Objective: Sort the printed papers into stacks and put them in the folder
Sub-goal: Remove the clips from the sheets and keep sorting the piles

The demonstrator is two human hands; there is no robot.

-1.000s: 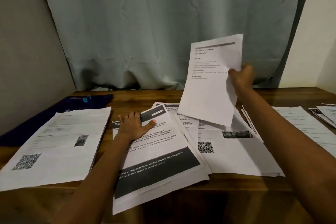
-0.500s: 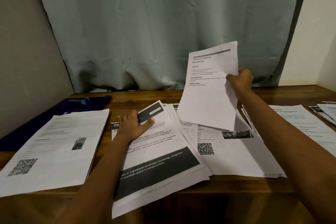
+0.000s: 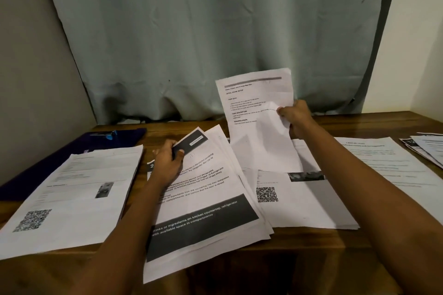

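My right hand (image 3: 296,116) grips a white printed sheet (image 3: 259,124) by its right edge and holds it upright over the back of the table, crumpling it where the fingers close. My left hand (image 3: 169,161) pinches the top left corner of the black-banded stack (image 3: 203,201) in the middle and lifts that corner. A stack with a QR code (image 3: 302,199) lies under the raised sheet. Another QR stack (image 3: 74,189) lies at the left. The dark blue folder (image 3: 72,148) sits at the back left, partly under that stack.
More printed sheets (image 3: 393,165) lie at the right, with a further pile (image 3: 426,148) at the far right edge. The wooden table (image 3: 311,258) meets a grey-green curtain (image 3: 215,43) at the back. A blue pen (image 3: 105,133) rests on the folder.
My right hand has lowered the sheet and brought it left, toward the middle. My left hand went from lying flat on the black-banded stack to pinching and lifting its top corner.
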